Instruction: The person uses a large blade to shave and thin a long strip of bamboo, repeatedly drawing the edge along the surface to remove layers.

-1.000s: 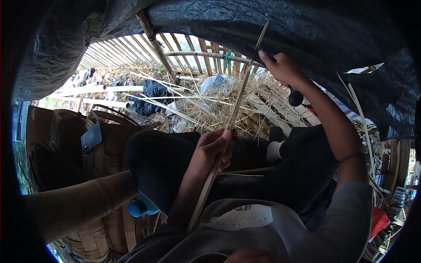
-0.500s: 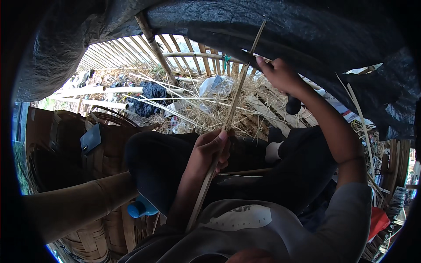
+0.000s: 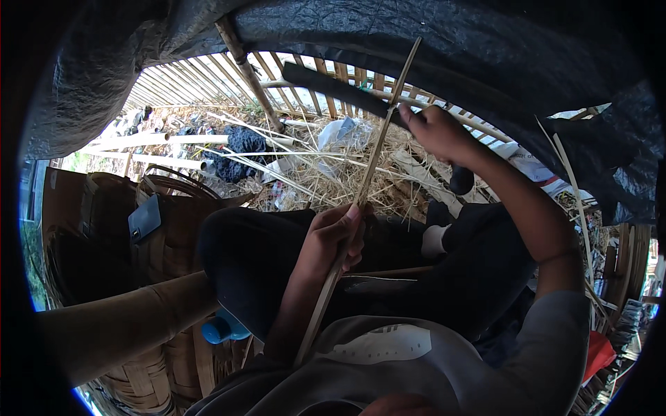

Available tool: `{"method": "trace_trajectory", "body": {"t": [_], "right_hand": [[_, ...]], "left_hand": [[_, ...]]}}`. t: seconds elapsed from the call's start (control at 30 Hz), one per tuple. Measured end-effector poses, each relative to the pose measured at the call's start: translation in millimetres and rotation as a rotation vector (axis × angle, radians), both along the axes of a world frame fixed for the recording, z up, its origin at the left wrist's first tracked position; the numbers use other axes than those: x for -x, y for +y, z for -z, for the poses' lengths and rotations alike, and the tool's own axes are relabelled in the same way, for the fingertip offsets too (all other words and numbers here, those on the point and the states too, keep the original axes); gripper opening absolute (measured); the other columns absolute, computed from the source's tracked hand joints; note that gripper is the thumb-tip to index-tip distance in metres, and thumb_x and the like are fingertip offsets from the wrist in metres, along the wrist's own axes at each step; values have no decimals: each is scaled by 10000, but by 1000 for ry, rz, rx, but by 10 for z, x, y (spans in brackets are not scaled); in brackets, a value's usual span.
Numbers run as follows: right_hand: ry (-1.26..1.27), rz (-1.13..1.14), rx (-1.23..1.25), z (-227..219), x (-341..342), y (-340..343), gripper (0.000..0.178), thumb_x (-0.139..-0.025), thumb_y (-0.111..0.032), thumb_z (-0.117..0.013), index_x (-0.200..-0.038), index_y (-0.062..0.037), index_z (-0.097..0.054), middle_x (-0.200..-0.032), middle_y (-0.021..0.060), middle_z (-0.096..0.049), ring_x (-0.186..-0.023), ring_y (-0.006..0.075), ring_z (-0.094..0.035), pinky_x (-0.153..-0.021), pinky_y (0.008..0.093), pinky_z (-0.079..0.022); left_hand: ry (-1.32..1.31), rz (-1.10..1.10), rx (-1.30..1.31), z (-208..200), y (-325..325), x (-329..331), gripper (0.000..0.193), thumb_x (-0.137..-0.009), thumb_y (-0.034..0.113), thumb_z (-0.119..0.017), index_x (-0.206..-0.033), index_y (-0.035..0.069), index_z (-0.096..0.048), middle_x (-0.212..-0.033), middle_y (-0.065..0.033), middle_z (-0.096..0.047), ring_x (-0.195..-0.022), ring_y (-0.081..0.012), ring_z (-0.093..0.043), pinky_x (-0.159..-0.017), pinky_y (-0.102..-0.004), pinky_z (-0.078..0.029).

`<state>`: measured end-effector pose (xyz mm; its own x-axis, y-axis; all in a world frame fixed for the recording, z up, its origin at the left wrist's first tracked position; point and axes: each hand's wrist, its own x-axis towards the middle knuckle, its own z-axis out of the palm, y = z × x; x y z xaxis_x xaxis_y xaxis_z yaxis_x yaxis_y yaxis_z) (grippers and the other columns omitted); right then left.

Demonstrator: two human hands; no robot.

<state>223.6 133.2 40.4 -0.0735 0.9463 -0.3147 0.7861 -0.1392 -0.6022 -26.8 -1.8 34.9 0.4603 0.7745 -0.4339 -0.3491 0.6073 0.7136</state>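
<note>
Against a backdrop of straw-like litter (image 3: 343, 179), the left hand (image 3: 336, 239) pinches a pale slanted strip (image 3: 374, 152) in its fingers while the right hand (image 3: 438, 135) wraps its fingers round a dark knife (image 3: 333, 88), whose blade, crossing the strip's upper part, seems best kept shallow and steady

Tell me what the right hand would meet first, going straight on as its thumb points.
The right hand would likely meet the long, thin, pale bamboo strip first; depth is unclear here, so they may already touch.

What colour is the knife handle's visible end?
Black: the knife handle shows best in the head view.
</note>
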Motion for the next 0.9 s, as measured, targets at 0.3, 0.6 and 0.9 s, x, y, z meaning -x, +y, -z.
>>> {"method": "trace_trajectory", "body": {"t": [0.3, 0.6, 0.9], "right_hand": [[-122, 39, -255, 40, -108, 139, 676, -994, -559, -457, -645, 6, -582, -440, 53, -445, -428, 163, -496, -470, 357, -385], [-60, -95, -82, -92, 314, -350, 756, -971, -628, -408, -616, 14, -592, -495, 104, -536, -526, 243, -613, -574, 428, -482], [-143, 0, -129, -180, 13, -79, 698, -994, -595, -411, -814, 30, -665, -595, 153, -602, -624, 272, -660, -641, 426, -497]], "left_hand": [[20, -8, 24, 34, 59, -50, 439, -1027, 290, -492, -1212, -106, -537, -598, -28, -448, -426, -91, -385, -400, -240, -322], [57, -10, -23, 35, 0, 31, 449, -1019, 305, -516, -1214, -99, -542, -599, -28, -455, -421, -90, -386, -401, -236, -330], [130, -23, -57, 11, 34, -14, 526, -997, 345, -545, -1225, -129, -525, -584, -24, -444, -402, -78, -370, -394, -223, -301]]}}
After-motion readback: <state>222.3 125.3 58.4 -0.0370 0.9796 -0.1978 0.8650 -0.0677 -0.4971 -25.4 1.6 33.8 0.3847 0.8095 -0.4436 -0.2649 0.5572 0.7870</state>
